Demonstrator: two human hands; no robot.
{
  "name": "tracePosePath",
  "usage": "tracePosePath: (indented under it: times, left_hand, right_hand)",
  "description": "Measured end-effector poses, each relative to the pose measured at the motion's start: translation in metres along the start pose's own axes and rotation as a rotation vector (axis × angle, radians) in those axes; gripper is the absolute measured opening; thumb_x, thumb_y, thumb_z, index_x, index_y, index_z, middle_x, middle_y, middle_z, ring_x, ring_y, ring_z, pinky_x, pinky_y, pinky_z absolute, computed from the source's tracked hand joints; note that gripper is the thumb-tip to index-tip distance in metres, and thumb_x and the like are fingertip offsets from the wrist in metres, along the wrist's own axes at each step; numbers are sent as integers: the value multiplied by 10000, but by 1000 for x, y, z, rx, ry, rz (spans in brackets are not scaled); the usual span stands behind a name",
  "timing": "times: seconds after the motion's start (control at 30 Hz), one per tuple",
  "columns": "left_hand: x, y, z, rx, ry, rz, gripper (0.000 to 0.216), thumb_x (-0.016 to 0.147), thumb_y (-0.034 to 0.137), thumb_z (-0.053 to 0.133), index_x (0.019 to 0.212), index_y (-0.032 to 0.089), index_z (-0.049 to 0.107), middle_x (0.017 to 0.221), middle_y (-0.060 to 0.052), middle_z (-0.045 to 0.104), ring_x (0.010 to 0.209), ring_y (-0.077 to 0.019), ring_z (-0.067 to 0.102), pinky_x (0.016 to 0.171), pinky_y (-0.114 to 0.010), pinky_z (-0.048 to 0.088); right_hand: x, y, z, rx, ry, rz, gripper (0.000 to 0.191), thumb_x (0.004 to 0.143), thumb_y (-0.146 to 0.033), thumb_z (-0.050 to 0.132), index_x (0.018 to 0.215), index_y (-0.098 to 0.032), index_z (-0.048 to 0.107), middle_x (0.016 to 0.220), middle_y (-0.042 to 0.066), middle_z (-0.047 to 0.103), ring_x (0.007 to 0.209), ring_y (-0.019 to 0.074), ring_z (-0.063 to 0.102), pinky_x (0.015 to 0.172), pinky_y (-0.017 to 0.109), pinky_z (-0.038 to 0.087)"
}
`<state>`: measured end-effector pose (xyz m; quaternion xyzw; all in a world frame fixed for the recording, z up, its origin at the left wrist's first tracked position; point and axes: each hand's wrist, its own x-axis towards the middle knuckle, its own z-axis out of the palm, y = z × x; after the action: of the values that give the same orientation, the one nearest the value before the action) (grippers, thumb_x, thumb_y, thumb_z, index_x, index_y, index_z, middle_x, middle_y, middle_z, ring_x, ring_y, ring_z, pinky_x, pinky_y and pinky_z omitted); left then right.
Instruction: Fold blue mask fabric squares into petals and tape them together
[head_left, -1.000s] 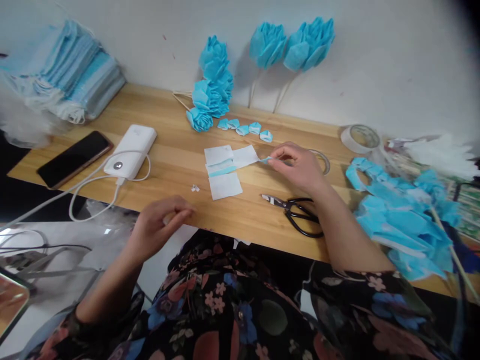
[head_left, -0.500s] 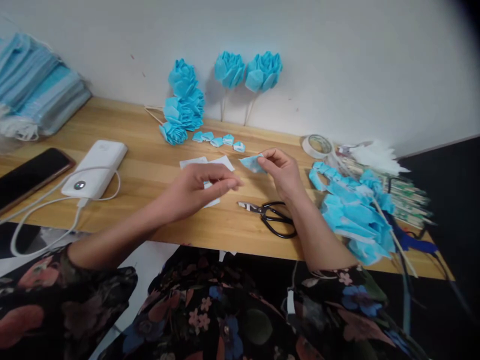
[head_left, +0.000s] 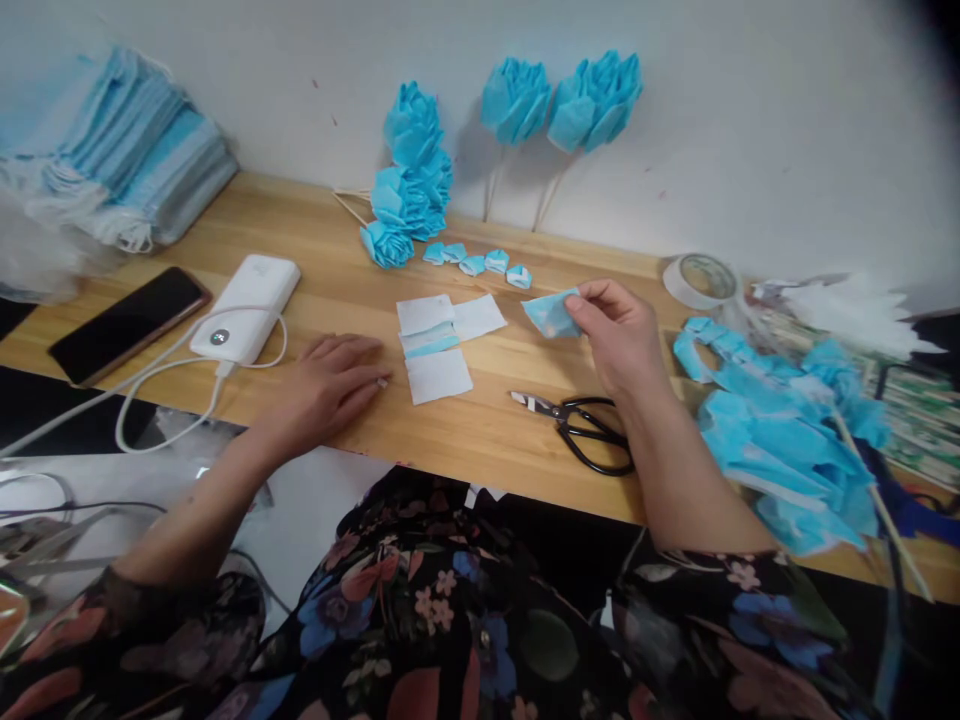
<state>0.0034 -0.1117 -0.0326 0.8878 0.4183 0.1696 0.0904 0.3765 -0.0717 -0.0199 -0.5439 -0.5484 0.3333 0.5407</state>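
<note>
The right hand [head_left: 622, 325] has its thumb and index finger closed in a pinch on the right end of a blue piece [head_left: 551, 313], the other fingers curled behind; the piece spreads leftward from the grip, between the white squares [head_left: 439, 376] and the hand. The right forearm reaches up from the lower right, wrist bent leftward, passing beside the handles of the scissors [head_left: 561, 412]. The left hand [head_left: 330, 390] lies palm down on the table [head_left: 352, 290], its fingers loosely extended and slightly parted, between the power bank [head_left: 259, 290] and the squares. A tiny scrap [head_left: 382, 381] sits at its fingertips; whether they press it, I cannot tell. The left forearm slants up from the lower left. Folded petals [head_left: 497, 261] line up beyond the squares.
</note>
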Motion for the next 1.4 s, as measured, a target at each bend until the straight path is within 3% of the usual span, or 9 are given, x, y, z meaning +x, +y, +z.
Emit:
tracePosePath:
  times: [0.23, 0.6, 0.73, 0.83, 0.9, 1.0, 1.2, 1.33, 1.4]
  left_hand:
    - [-6, -2, 2, -60, 17, 10, 286, 990, 362, 526, 1055, 244, 778, 1347, -117, 671, 1327, -326, 565, 1166, -608, 371]
    - [-6, -5, -6, -170, 162, -129, 271, 989, 378, 515, 885, 214, 705, 1163, -103, 702, 1123, -253, 647, 1025, -473, 500]
    - [4, 8, -12, -232, 291, -181, 173, 945, 365, 617, 859, 225, 672, 1116, -80, 709, 1078, -246, 665, 995, -452, 514]
    - [24, 35, -25, -452, 321, -188, 140, 954, 338, 618, 919, 227, 695, 1011, -58, 737, 984, -215, 689, 939, -400, 542]
    - [42, 58, -32, -670, 201, -178, 195, 949, 383, 625, 937, 216, 726, 878, -43, 749, 851, -191, 698, 832, -350, 569]
    - [77, 88, -30, -874, -30, -159, 275, 928, 441, 645, 985, 198, 763, 874, -50, 771, 805, -176, 695, 795, -325, 572]
    - [137, 105, 9, -1107, -319, -219, 358, 883, 429, 668, 1072, 141, 766, 992, -104, 782, 792, -173, 698, 705, -313, 576]
    - [148, 100, 27, -1211, -330, -383, 379, 850, 394, 718, 1125, 136, 751, 1136, -138, 758, 915, -211, 716, 803, -377, 591]
    - [146, 97, 31, -1280, -294, -392, 384, 822, 378, 762, 1127, 146, 753, 1221, -143, 736, 1035, -246, 705, 896, -420, 573]
  right_hand:
    - [2, 6, -2, 0, -4, 21, 258, 793, -489, 775, 817, -260, 659, 733, -8, 635, 621, 143, 560, 574, 297, 504]
    - [3, 6, -1, 46, -20, 55, 302, 760, -530, 790, 822, -268, 654, 740, -7, 630, 626, 149, 545, 579, 301, 492]
    - [1, 0, 1, 140, -14, 121, 210, 744, -412, 812, 781, -258, 673, 741, -22, 646, 639, 133, 570, 609, 280, 514]
    - [-1, -6, 3, 175, -43, 140, 193, 746, -380, 800, 759, -243, 665, 738, -27, 644, 645, 122, 563, 617, 262, 501]
    - [-1, -10, 3, 172, -54, 144, 222, 733, -403, 803, 753, -236, 658, 715, -31, 623, 637, 117, 538, 604, 252, 477]
    - [-2, -15, 3, 179, -57, 133, 277, 711, -454, 808, 745, -224, 657, 670, -42, 574, 616, 104, 483, 581, 237, 427]
    - [-7, -20, 3, 184, -74, 26, 275, 745, -471, 792, 743, -216, 689, 688, -38, 590, 648, 106, 487, 610, 241, 420]
    - [-11, -23, 3, 58, -103, -81, 196, 823, -416, 737, 802, -221, 731, 745, -21, 669, 690, 125, 560, 669, 268, 464]
    - [-14, -27, 4, -21, -125, -129, 156, 852, -372, 713, 817, -223, 745, 745, -20, 690, 691, 130, 587, 680, 274, 478]
